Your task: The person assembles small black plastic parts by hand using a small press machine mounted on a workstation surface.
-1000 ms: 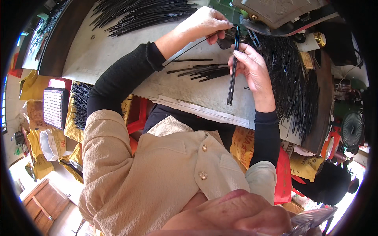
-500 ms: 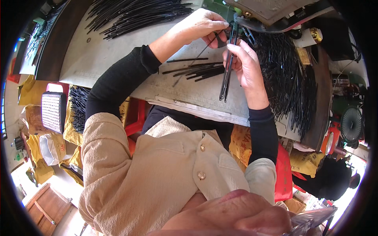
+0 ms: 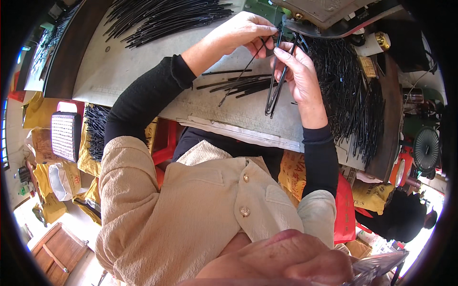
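My left hand [image 3: 248, 35] is closed at the table's far side, its fingertips pinching a thin black strip [image 3: 237, 84] that slants down toward me. Close beside it, my right hand [image 3: 299, 71] grips several long black strips [image 3: 273, 97], whose lower ends hang splayed over the table. Both sets of fingertips are near the green machine [image 3: 262, 8], where the strips' upper ends are partly hidden. Beneath my hands lies a small loose group of black strips [image 3: 253, 86]. To the right of my right hand is a large tangled heap of black strips [image 3: 341, 81].
A neater pile of black strips [image 3: 167, 21] lies at the table's far left. The grey table [image 3: 138, 71] has a dark wooden side board [image 3: 69, 47]. A metal arm [image 3: 353, 33] curves over the far right. A small fan [image 3: 426, 150] and red bag [image 3: 345, 205] are at right.
The strips in my right hand have spread apart and their lower ends have shifted slightly. The strip at my left hand has swung a little to the right. My left hand stays nearly in place.
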`<action>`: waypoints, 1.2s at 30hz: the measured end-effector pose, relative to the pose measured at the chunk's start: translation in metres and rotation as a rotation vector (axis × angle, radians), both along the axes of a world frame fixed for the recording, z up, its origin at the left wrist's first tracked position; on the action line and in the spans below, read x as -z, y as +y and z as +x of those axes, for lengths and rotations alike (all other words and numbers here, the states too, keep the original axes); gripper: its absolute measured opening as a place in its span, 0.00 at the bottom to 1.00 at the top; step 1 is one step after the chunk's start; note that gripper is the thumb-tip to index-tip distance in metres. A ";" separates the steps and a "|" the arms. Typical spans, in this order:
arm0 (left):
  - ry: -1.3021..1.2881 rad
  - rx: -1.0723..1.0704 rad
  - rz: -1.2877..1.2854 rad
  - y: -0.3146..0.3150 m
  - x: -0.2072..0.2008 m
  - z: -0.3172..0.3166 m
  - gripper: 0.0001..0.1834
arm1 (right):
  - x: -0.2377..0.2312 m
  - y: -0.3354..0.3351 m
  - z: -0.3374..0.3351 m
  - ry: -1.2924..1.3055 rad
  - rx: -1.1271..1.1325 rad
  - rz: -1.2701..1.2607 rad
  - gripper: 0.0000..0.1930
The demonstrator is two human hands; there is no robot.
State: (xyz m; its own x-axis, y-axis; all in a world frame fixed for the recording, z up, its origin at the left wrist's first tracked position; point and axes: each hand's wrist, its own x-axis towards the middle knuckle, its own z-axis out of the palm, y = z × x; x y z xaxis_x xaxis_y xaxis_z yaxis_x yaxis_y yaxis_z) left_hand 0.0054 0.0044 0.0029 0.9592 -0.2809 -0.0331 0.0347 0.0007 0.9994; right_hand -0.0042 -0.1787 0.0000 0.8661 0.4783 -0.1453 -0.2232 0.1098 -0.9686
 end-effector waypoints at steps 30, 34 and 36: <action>-0.009 -0.025 0.063 -0.003 -0.005 0.001 0.14 | 0.003 0.003 0.000 0.065 0.009 0.099 0.11; -0.100 -0.055 0.215 -0.007 -0.006 -0.004 0.19 | -0.001 -0.002 -0.003 0.201 -0.124 0.216 0.12; -0.136 -0.044 0.274 -0.005 -0.007 -0.005 0.20 | -0.008 -0.004 -0.009 0.191 -0.116 0.179 0.11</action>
State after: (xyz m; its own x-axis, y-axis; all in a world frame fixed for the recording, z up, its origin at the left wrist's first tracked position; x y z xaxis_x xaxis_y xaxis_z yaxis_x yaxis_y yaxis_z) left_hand 0.0007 -0.0010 0.0094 0.9711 -0.2370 0.0280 -0.0937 -0.2707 0.9581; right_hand -0.0130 -0.1831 0.0079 0.7693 0.6051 -0.2052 -0.4209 0.2384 -0.8752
